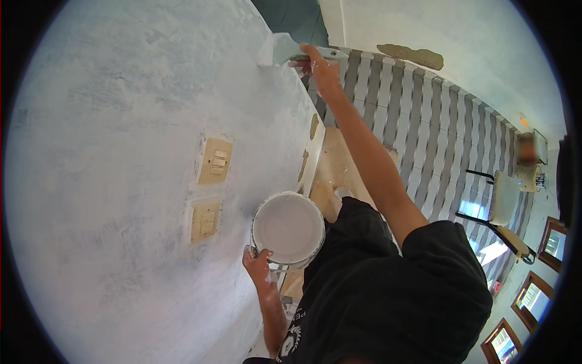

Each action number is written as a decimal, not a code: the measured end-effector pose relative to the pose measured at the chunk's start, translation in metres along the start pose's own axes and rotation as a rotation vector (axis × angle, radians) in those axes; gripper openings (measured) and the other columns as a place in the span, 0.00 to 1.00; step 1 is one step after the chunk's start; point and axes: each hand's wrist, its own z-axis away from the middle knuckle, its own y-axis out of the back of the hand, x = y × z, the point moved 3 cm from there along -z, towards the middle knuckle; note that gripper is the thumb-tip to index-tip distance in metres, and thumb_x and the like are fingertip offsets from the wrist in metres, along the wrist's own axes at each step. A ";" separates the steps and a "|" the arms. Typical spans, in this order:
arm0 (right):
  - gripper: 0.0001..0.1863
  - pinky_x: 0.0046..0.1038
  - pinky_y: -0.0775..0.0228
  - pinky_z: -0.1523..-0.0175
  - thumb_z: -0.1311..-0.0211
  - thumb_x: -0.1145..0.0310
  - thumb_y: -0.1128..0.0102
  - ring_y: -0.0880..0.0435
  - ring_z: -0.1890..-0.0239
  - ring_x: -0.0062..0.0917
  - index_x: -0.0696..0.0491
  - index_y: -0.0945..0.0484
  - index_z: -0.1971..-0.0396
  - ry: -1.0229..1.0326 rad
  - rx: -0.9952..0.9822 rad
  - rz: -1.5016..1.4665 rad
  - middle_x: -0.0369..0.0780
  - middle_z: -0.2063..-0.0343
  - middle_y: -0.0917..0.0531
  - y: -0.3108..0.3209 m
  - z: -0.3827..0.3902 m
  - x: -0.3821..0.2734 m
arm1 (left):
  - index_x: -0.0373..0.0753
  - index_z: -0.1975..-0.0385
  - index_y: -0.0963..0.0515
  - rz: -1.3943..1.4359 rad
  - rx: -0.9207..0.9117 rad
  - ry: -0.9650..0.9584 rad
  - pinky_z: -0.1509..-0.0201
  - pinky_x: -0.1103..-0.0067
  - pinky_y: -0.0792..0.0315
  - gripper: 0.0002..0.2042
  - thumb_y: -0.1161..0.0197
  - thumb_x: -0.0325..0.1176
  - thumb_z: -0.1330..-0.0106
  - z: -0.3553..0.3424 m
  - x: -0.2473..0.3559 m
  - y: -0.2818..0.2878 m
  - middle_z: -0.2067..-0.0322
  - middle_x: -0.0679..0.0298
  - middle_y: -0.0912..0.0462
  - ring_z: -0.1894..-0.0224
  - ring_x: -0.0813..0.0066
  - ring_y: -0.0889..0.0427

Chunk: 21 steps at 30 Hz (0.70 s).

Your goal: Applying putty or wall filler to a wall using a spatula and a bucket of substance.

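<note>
Brush (284, 50) is up at the far edge of the wall (139, 151), right hand's (321, 70) fingers closed round its handle. Bristles point left, handle runs sideways to the right. Left hand (259, 268) is way farther off, gripping the bucket (288, 199) rim.

Relative to the round white bucket (288, 227): left, two rectangular cream plastic switch plates (206, 164), one above the other on the pale plaster wall (121, 182); at its lower-left rim, the left hand (258, 267); beyond, the right hand (322, 70) and a flat, pale-handled tool (282, 50); far right, a black-framed padded chair (504, 199).
</note>
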 end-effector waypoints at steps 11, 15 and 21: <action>0.13 0.25 0.29 0.73 0.44 0.64 0.37 0.15 0.74 0.29 0.59 0.23 0.67 -0.017 -0.002 0.033 0.45 0.73 0.16 -0.010 0.009 -0.007 | 0.37 0.76 0.33 -0.084 0.012 0.000 0.72 0.80 0.37 0.10 0.43 0.17 0.56 -0.002 -0.001 0.002 0.78 0.66 0.28 0.77 0.77 0.31; 0.12 0.25 0.29 0.72 0.43 0.64 0.38 0.15 0.75 0.29 0.59 0.23 0.68 0.154 -0.092 -0.021 0.46 0.73 0.16 -0.019 0.005 -0.040 | 0.38 0.77 0.33 -0.101 -0.006 -0.023 0.73 0.80 0.39 0.10 0.42 0.17 0.57 0.002 0.006 -0.009 0.79 0.67 0.30 0.78 0.78 0.33; 0.14 0.24 0.28 0.71 0.43 0.64 0.39 0.15 0.75 0.30 0.60 0.23 0.66 0.102 -0.012 -0.095 0.46 0.73 0.16 -0.029 0.005 -0.014 | 0.38 0.78 0.34 -0.105 -0.013 -0.030 0.74 0.80 0.41 0.10 0.42 0.17 0.57 0.000 0.001 -0.011 0.80 0.68 0.32 0.79 0.80 0.36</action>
